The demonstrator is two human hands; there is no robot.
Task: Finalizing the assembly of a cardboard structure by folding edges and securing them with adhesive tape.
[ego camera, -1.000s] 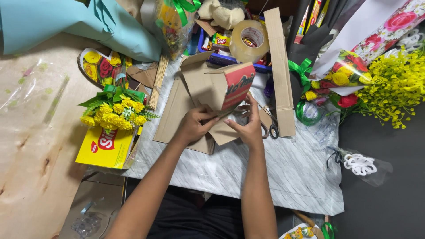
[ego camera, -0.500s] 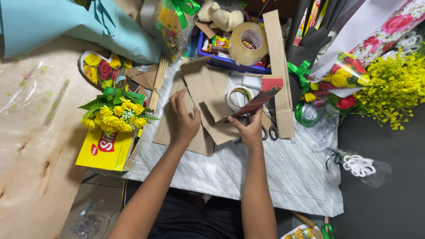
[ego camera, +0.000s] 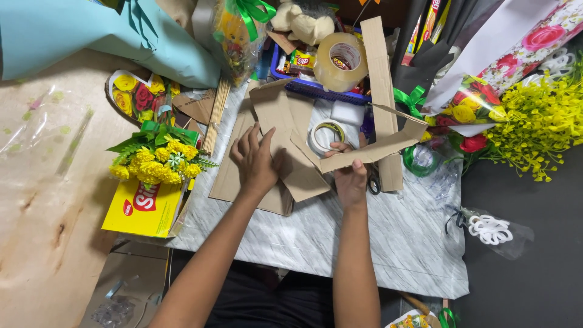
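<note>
Half done at most, judging by the look of it: lying opened out and mostly flat in the upper middle of the frame on the marble worktop (ego camera: 376, 237), the brown cardboard sheet (ego camera: 285, 115), with flaps creased but nothing yet joined or taped, as far as can be seen. Pressing down on that sheet with the left hand (ego camera: 258, 164), palm flat and fingers spread, gripping nothing. Pinching with the right hand (ego camera: 351, 179) the near end of a bent cardboard strip (ego camera: 376, 149), thumb on top, and holding it tilted up toward the right, above the sheet rather than flat on it. Showing just behind the strip, a small tape roll (ego camera: 328, 135), lying flat and untouched. Peeking out just right of the right hand, what is probably a pair of scissors (ego camera: 372, 182), mostly hidden.

Sitting at the top centre, a blue basket (ego camera: 331, 93), holding a large clear tape roll (ego camera: 340, 61) and a snack packet (ego camera: 302, 59); anything deeper inside being hidden. Standing beside it, a long cardboard piece (ego camera: 379, 73), running down toward the strip. Hanging over the worktop's left edge, at the left of the frame, a yellow box (ego camera: 143, 209), closed, so not telling its contents, with a bunch of yellow flowers (ego camera: 159, 161) resting on its upper end.
</note>
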